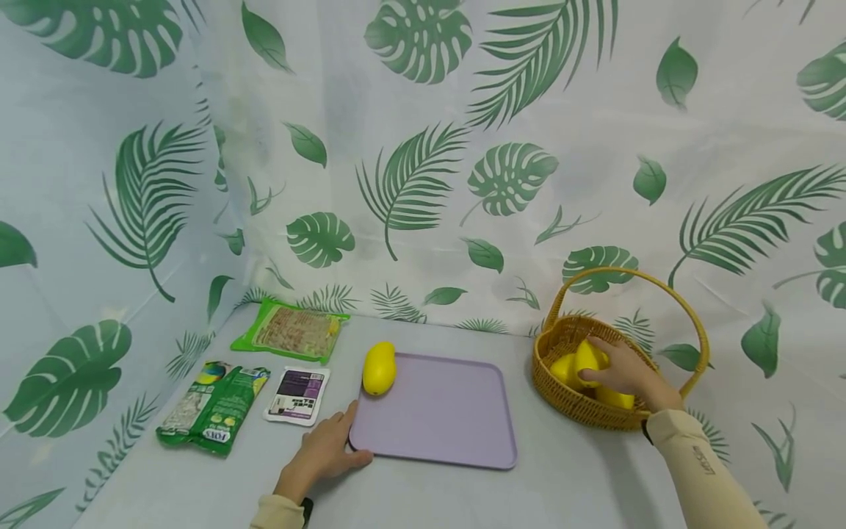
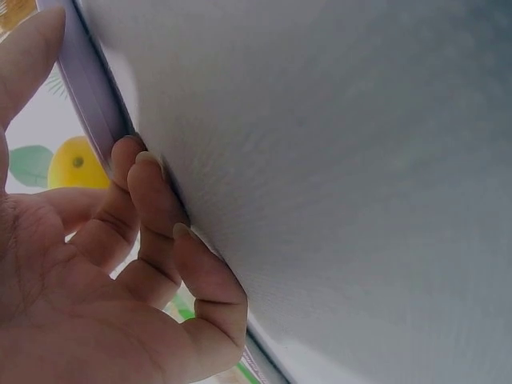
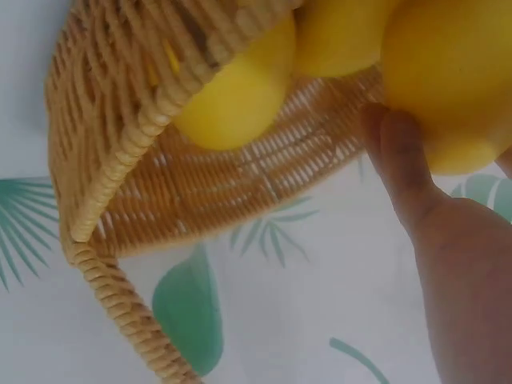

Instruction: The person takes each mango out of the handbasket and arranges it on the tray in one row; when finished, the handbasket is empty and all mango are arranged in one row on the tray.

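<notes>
My right hand (image 1: 624, 367) reaches into the wicker basket (image 1: 575, 411) and grips a yellow mango (image 1: 588, 361) between thumb and fingers. Other mangoes (image 3: 236, 100) lie under and beside it in the basket. At the lower left corner of the lilac tray (image 1: 436, 411), my left hand (image 1: 327, 448) rests on the table with its fingers loosely bent. Its fingertips (image 2: 152, 172) are right at the tray's edge, and the thumb lies along the front rim. One more mango (image 1: 380, 369) sits in the tray's upper left corner.
Left of the tray lie a small white pack with a purple label (image 1: 297, 395), a green-and-clear bag (image 1: 214, 408) and a flat green-edged packet (image 1: 291, 330). The basket's tall handle (image 1: 661, 290) arches over the right arm. A leaf-printed sheet (image 1: 423, 184) hangs behind the table.
</notes>
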A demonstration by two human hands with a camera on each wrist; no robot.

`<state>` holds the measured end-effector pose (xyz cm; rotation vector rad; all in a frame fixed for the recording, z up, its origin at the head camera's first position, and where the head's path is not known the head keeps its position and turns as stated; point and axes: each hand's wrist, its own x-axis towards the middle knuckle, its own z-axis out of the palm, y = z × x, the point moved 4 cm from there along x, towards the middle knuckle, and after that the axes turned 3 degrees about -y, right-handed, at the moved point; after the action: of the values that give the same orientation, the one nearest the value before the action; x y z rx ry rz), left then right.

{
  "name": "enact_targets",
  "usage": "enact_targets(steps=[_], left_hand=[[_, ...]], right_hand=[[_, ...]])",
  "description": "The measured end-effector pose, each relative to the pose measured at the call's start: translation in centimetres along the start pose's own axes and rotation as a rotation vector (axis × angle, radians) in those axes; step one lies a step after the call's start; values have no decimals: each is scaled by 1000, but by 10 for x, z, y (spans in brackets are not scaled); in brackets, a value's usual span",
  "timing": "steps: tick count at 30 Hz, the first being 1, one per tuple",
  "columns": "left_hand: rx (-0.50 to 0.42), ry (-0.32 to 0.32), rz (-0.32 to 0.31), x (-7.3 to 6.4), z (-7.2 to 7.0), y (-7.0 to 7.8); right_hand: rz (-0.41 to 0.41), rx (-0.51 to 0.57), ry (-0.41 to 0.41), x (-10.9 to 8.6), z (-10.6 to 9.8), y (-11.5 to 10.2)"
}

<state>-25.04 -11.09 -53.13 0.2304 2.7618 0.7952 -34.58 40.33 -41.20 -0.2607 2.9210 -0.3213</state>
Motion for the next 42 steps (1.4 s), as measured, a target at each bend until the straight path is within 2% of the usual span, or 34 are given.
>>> enact_targets(steps=[6,14,26,33,42], left_hand=[[-10,-3,-3,-1,0,0],[-2,-6,-8,0,-1,0],[-1,1,-8,0,-2,-2],[-16,0,-1,-1,-1,0],[-16,-8,-7,1,0,1]], right_hand=[[-55,-21,35,-2,-3,-16],[-143,-4,85,0,-14,-52],[-226,43,131,14,-11,-100],[-303,75,121,21,1,-132],[-337,118,45,39,34,-173]])
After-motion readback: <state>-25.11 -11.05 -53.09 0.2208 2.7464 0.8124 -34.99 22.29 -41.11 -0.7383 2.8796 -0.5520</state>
